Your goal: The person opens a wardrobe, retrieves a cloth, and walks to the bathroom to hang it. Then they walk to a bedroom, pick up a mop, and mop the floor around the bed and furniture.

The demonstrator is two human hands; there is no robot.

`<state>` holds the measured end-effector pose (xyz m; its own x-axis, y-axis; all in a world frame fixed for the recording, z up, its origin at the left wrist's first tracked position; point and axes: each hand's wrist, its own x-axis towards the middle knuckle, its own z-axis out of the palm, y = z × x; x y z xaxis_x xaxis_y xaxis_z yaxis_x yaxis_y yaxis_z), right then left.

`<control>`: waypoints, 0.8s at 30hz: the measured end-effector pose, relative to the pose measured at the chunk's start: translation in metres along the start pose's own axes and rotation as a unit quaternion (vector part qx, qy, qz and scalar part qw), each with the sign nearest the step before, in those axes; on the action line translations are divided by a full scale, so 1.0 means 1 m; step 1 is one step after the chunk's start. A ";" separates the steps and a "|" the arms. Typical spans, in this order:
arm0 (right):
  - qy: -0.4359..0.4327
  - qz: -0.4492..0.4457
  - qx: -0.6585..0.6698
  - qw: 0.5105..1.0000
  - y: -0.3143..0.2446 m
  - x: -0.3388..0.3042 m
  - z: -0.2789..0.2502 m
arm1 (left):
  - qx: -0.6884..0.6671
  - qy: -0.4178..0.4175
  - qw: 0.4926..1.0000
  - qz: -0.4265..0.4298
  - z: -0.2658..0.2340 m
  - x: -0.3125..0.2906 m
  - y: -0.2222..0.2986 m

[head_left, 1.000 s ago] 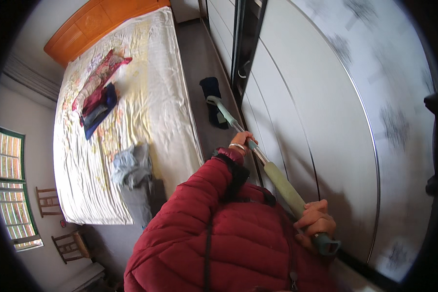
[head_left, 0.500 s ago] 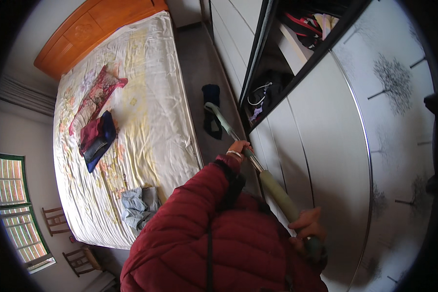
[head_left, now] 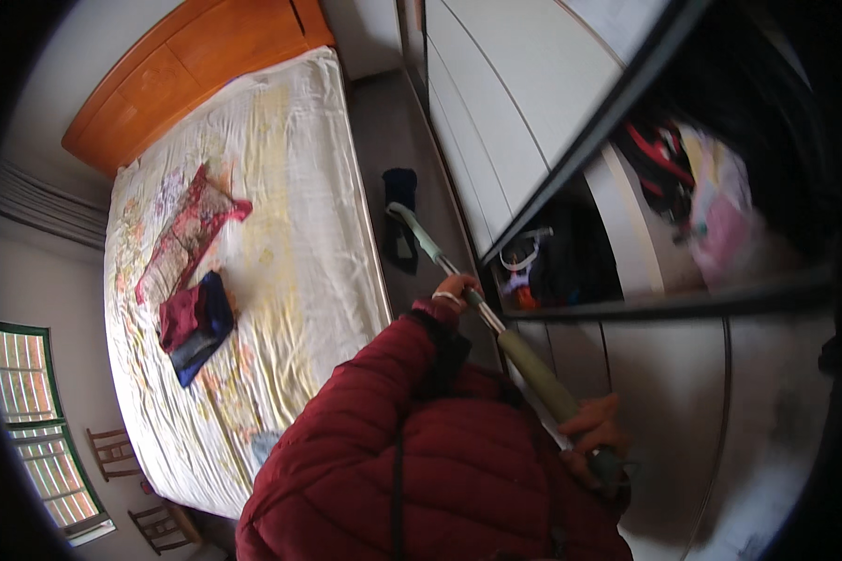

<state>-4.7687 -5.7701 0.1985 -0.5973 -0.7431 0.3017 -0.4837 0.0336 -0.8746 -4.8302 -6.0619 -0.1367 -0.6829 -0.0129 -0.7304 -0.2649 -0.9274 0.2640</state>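
A long-handled mop (head_left: pixel 538 374) slants across the middle, with a metal shaft, olive-green grip sleeve and pale green curved neck. Its dark pad (head_left: pixel 400 187) lies on the floor between bed and wardrobe. My left hand (head_left: pixel 456 288), at the end of a red quilted sleeve, is closed around the shaft partway down. Lower right, near the top end of the handle, my right hand (head_left: pixel 597 435) is wrapped around it below the green sleeve.
On the left stands a bed (head_left: pixel 323 280) with an orange wooden headboard (head_left: pixel 178 75), holding a red patterned garment (head_left: pixel 182 238) and folded dark clothes (head_left: pixel 196 327). An open wardrobe (head_left: pixel 641 224) with bags and clothes rises at right. Wooden chairs (head_left: pixel 112 453) stand beyond the bed.
The view has shifted, and the wardrobe opening at right now appears larger, showing more of its contents. Both hands keep their hold on the mop; its pad sits slightly lower and further left in view.
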 end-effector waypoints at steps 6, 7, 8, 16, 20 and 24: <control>-0.031 0.006 -0.016 0.999 0.022 0.126 0.029 | -0.023 0.044 0.999 -0.021 -0.001 0.044 0.098; -0.017 -0.003 -0.008 1.000 0.024 0.139 0.032 | -0.004 0.059 0.998 -0.023 0.001 0.048 0.106; -0.023 0.020 -0.020 0.999 0.026 0.151 0.034 | 0.006 0.065 0.998 -0.024 0.003 0.052 0.115; 0.007 -0.006 -0.007 1.000 0.042 0.208 0.032 | 0.027 0.017 0.999 -0.021 0.019 0.077 0.170; -0.023 -0.060 -0.026 0.998 0.045 0.235 0.027 | -0.035 -0.036 0.998 0.023 0.048 0.080 0.219; -0.010 -0.064 -0.037 0.997 0.049 0.278 0.032 | -0.083 -0.069 0.994 0.009 0.087 0.094 0.284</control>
<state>-4.9386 -5.9964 0.2273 -0.5151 -0.7580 0.4002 -0.6007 -0.0138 -0.7993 -5.0289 -6.2939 -0.0751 -0.7758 0.0111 -0.6308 -0.1435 -0.9767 0.1593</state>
